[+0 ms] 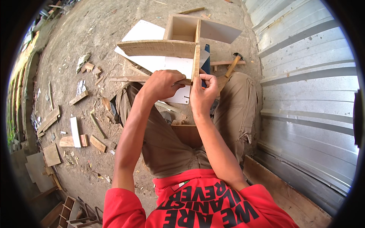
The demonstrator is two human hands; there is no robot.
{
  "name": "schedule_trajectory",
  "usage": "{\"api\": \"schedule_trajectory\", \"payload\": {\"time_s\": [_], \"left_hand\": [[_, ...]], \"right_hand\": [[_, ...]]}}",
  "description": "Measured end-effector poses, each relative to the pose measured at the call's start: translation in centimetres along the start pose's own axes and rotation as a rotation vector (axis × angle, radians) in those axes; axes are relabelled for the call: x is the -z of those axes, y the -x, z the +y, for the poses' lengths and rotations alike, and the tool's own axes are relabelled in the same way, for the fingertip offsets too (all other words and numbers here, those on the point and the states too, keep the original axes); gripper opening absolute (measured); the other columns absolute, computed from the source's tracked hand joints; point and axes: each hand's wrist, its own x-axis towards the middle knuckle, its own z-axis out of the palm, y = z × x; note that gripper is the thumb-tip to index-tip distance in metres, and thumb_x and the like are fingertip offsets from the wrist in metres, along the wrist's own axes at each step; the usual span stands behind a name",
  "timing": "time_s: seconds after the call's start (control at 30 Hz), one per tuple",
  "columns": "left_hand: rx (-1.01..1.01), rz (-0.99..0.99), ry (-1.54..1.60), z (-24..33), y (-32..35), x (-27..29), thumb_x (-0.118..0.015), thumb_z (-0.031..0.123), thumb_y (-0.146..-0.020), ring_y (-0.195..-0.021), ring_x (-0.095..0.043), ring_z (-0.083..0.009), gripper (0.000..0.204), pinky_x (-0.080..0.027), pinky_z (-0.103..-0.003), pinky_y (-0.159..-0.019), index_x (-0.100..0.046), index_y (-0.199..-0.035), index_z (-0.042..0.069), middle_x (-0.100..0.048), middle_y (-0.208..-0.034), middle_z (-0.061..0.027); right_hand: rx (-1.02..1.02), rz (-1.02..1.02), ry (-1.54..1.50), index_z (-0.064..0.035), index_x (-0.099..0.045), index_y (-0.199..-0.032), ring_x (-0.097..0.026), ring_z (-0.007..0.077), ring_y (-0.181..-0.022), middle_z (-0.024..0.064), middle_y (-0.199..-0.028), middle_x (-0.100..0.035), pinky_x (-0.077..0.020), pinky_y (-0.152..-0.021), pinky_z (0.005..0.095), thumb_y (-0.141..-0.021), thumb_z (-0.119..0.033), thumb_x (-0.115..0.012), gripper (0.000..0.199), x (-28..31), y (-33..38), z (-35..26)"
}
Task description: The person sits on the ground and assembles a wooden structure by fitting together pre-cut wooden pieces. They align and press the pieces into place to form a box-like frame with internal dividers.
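A wooden frame of joined boards (159, 48) stands in front of my knees, with a box-like compartment (183, 27) at its far end. My left hand (161, 85) is closed over a narrow wooden strip (127, 79), which sticks out to the left and meets the frame's near end on the right. At that end, beside an upright board (196, 60), my right hand (203, 93) has its fingers curled in a pinch. What lies between those fingertips is hidden. White panels (175, 67) lie under and behind the frame.
A hammer (232, 66) with a wooden handle rests by my right knee, near a blue saw blade (207, 57). Wood offcuts (98, 143) and scraps litter the ground at left. Corrugated metal sheeting (304, 87) walls the right side. A long plank (281, 190) leans at lower right.
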Motion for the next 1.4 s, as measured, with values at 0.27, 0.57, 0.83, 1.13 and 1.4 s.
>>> {"api": "schedule_trajectory", "payload": {"time_s": [0.27, 0.57, 0.83, 1.13, 1.4], "left_hand": [[0.010, -0.028, -0.007, 1.0, 0.7, 0.8, -0.072, 0.015, -0.084, -0.089, -0.068, -0.0346, 0.021, -0.053, -0.045, -0.076, -0.073, -0.104, 0.010, -0.073, -0.092, -0.0114], [0.026, 0.026, -0.016, 0.0, 1.1, -0.5, -0.072, 0.019, -0.084, -0.087, -0.068, -0.0334, 0.017, -0.054, -0.045, -0.074, -0.073, -0.099, 0.011, -0.072, -0.090, -0.0080], [-0.019, 0.182, -0.038, -0.7, 1.4, -2.1, -0.073, 0.019, -0.084, -0.087, -0.068, -0.0327, 0.017, -0.054, -0.044, -0.073, -0.069, -0.098, 0.008, -0.071, -0.089, -0.0083], [-0.057, 0.185, -0.029, -1.2, 1.4, -2.0, -0.074, 0.020, -0.084, -0.088, -0.069, -0.0345, 0.024, -0.055, -0.046, -0.076, -0.071, -0.105, 0.009, -0.072, -0.090, -0.0120], [-0.022, 0.192, -0.022, -1.1, 1.4, -1.9, -0.074, 0.018, -0.083, -0.086, -0.070, -0.0341, 0.023, -0.056, -0.044, -0.075, -0.072, -0.103, 0.008, -0.073, -0.091, -0.0124]], "right_hand": [[-0.034, 0.020, 0.016, 0.0018, -0.054, -0.096, -0.048, 0.0066, -0.070, 0.0124, -0.103, -0.069, -0.0441, -0.059, 0.0250, -0.088, 0.000, -0.062, 0.011, 0.0, 0.3, -0.3], [-0.117, -0.028, -0.097, 0.0040, -0.053, -0.105, -0.064, 0.0164, -0.097, 0.0210, -0.120, -0.067, -0.0533, -0.078, 0.0281, -0.092, 0.001, -0.060, 0.015, 0.2, 0.6, -1.0], [-0.043, -0.147, -0.215, 0.0056, -0.054, -0.117, -0.060, 0.0179, -0.111, 0.0195, -0.128, -0.061, -0.0519, -0.091, 0.0293, -0.094, -0.002, -0.061, 0.026, 0.5, 0.9, 0.9], [0.269, -0.530, 0.070, 0.0101, -0.023, -0.152, -0.049, 0.0287, -0.133, 0.0232, -0.143, -0.046, -0.0399, -0.111, 0.0414, -0.090, -0.012, -0.072, 0.082, 2.7, 2.7, 2.5], [0.206, -0.369, 0.191, 0.0134, -0.027, -0.151, -0.056, 0.0346, -0.127, 0.0295, -0.138, -0.054, -0.0447, -0.104, 0.0400, -0.102, -0.007, -0.052, 0.059, 1.8, 3.3, 4.4]]}}
